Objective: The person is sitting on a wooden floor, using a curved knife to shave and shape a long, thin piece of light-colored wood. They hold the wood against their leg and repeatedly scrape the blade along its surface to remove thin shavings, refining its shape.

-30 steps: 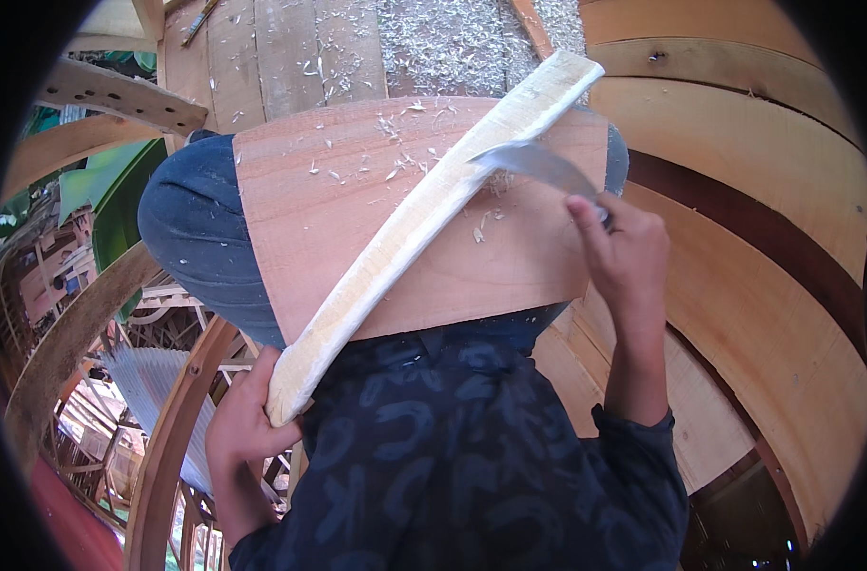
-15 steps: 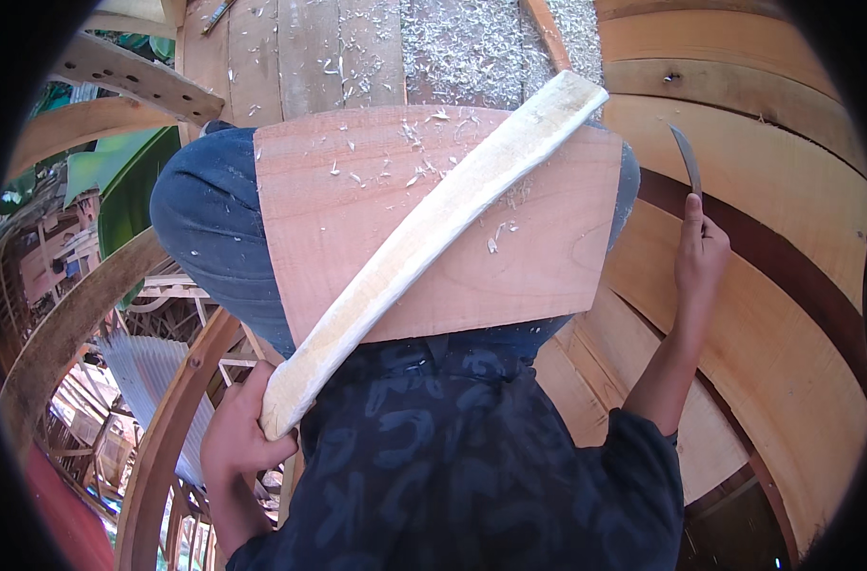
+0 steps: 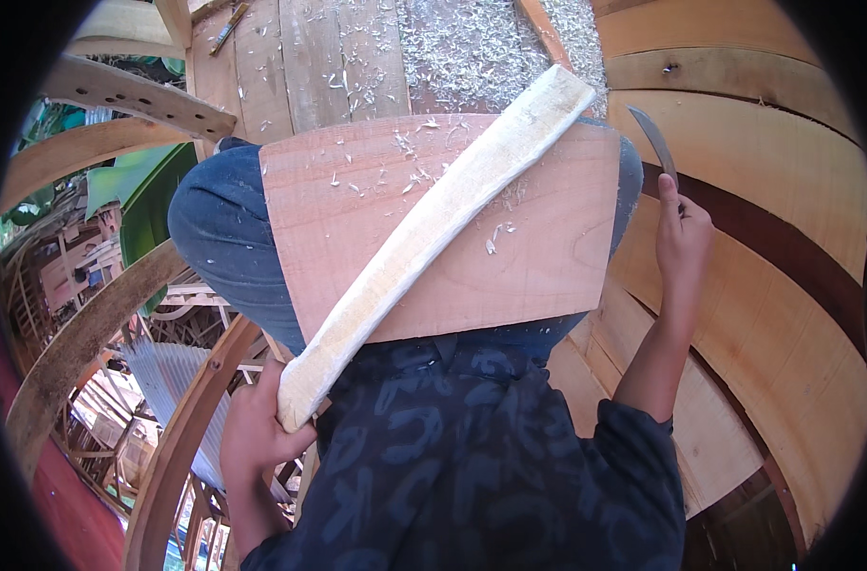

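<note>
Between the two hands, one long pale strip of wood (image 3: 433, 238) lies slantwise across a single flat reddish board (image 3: 453, 228) resting on the person's lap. Its lower end sits in the left hand (image 3: 257, 428), whose fingers are closed around it from below; its upper end reaches up and to the right, past the board's top corner. The right hand (image 3: 681, 238) is raised well clear of the strip, out to the right of the board, shut around the handle of one curved knife (image 3: 654, 143) whose blade points upward. Pale shavings (image 3: 495, 238) are scattered on the board on both sides of the strip, and many more lie on the plank floor (image 3: 319, 57) beyond the knees. Two knees in blue jeans (image 3: 224, 228) show at the board's left and right edges. Right of the knife hand, broad curved planks (image 3: 767, 314) of a hull wall rise in stacked bands. Left of the holding hand, bent wooden ribs (image 3: 91, 324) arc outward, with open air between them.
</note>
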`<state>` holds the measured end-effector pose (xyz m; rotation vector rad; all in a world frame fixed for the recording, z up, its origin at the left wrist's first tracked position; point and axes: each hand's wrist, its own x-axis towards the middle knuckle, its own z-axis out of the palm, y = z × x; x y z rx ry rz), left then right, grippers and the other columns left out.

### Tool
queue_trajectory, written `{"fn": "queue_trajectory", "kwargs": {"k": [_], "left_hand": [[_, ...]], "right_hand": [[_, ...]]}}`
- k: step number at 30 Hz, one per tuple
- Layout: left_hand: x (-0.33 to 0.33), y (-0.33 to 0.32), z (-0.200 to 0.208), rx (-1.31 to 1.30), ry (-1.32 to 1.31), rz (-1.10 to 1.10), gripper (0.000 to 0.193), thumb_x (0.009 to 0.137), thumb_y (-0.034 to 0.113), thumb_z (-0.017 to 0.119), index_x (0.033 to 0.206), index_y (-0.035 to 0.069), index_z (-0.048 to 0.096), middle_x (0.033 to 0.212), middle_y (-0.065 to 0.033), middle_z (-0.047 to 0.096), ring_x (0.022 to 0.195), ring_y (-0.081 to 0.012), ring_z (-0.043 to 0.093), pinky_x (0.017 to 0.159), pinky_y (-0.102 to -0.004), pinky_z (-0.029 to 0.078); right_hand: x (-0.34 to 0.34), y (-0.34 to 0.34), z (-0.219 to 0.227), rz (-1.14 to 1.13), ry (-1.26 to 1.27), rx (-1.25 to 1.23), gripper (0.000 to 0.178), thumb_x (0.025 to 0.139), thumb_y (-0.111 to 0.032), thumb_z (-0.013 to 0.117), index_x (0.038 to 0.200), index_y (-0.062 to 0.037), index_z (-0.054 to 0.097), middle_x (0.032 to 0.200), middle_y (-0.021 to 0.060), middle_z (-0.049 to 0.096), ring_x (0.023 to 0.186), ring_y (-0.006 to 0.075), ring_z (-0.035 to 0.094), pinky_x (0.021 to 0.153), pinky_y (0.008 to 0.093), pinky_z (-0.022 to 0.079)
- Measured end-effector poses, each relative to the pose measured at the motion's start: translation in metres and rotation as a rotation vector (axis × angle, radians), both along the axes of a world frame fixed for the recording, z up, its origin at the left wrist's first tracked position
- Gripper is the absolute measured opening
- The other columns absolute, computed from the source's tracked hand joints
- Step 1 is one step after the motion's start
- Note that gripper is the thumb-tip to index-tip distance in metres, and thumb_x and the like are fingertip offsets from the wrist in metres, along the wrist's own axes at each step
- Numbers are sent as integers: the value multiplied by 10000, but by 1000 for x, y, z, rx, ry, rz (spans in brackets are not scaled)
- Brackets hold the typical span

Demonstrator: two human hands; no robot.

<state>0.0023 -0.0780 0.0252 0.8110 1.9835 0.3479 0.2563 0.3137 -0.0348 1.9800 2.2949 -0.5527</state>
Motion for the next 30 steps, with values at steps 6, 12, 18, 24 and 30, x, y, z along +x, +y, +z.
{"fn": "queue_trajectory", "kwargs": {"k": [6,12,18,24,30], "left_hand": [[-1,9,1,-41,23,-4,439,562,157,630,952,7,498,633,-176,568,592,-377,613,552,-376,474],[2,1,8,-72,26,9,432,569,171,647,940,6,497,655,-185,595,635,-376,636,581,-386,495],[6,8,7,-40,39,-5,411,567,133,608,935,0,481,619,-162,534,556,-344,593,551,-359,459],[7,-3,9,-63,85,-22,402,570,143,630,926,10,499,651,-168,557,576,-334,610,565,-356,471],[-5,26,20,-18,242,-82,448,622,221,761,963,30,543,667,-152,617,618,-332,650,557,-369,484]], "right_hand": [[-50,-72,8,486,31,-71,620,855,-613,563,731,-18,688,601,214,599,622,354,651,545,427,488],[-29,-7,1,110,19,-8,633,890,-585,535,692,4,657,561,190,587,557,356,629,507,412,459],[-45,-68,14,522,56,-18,647,864,-622,537,676,-16,665,557,177,591,571,364,630,540,422,499],[-20,1,7,128,80,-56,636,909,-572,518,699,12,656,517,203,527,524,341,602,512,416,447],[-28,-49,14,364,358,-289,544,860,-501,631,711,22,642,490,165,484,442,251,528,467,364,386]]}}
